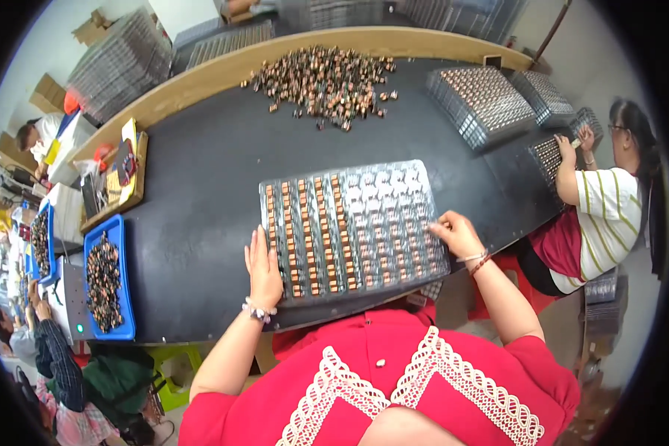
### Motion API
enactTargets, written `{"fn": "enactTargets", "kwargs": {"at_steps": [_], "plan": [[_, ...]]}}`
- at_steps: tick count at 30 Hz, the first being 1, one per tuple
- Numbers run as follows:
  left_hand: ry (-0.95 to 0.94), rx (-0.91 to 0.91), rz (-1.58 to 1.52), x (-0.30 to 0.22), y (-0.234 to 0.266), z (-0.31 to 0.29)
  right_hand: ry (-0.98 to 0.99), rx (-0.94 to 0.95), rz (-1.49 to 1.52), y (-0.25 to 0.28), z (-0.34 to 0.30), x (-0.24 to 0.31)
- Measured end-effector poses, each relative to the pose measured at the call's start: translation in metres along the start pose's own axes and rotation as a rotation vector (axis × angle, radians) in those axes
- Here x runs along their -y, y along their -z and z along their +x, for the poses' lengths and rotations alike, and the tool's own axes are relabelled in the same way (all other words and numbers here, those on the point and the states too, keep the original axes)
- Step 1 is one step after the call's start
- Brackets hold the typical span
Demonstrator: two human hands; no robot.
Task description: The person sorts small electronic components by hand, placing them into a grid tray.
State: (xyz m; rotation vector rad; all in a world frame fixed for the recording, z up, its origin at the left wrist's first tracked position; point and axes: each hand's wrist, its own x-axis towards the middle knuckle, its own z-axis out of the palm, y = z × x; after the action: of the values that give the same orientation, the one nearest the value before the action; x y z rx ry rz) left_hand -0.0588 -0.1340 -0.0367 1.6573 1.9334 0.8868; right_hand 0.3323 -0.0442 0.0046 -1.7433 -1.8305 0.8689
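We find ourselves in a factory workshop, where small parts are handled in bulk. A long black bench (193,186) with a raised wooden edge (438,39) carries a loose heap of copper-coloured components (327,82) at twelve o'clock, and stacked, filled trays (461,115) at two. Toward nine o'clock we see a blue bin (129,290) of similar pieces. Tall stacks of clear trays (123,67) and cardboard boxes (47,93) crowd ten o'clock. We share the room: a co-worker (606,201) sits with a tray at three o'clock, and other people (59,357) appear around eight.
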Motion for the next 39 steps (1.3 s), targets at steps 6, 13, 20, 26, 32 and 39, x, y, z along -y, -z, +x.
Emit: {"fn": "enactTargets", "kwargs": {"at_steps": [6,13,20,26,32,39], "plan": [[0.097,-0.019,-0.098,-0.001,0.042,0.048,0.065,-0.032,-0.231,0.029,0.025,0.02],[0.245,-0.2,-0.23,0.015,0.034,0.317,0.452,-0.101,-0.065,-0.01,0.228,0.08],[0.307,-0.368,-0.265,0.038,-0.02,0.481,0.373,-0.34,-0.381,-0.07,0.386,0.127],[0.439,-0.356,-0.121,-0.046,-0.083,0.453,0.21,-0.281,-0.33,-0.099,0.403,0.128],[0.164,-0.335,-0.106,-0.079,-0.101,0.4,0.426,-0.325,-0.244,-0.126,0.361,0.122],[-0.047,-0.169,0.001,-0.101,-0.086,0.335,0.476,-0.172,-0.281,-0.114,0.295,0.117]]}}
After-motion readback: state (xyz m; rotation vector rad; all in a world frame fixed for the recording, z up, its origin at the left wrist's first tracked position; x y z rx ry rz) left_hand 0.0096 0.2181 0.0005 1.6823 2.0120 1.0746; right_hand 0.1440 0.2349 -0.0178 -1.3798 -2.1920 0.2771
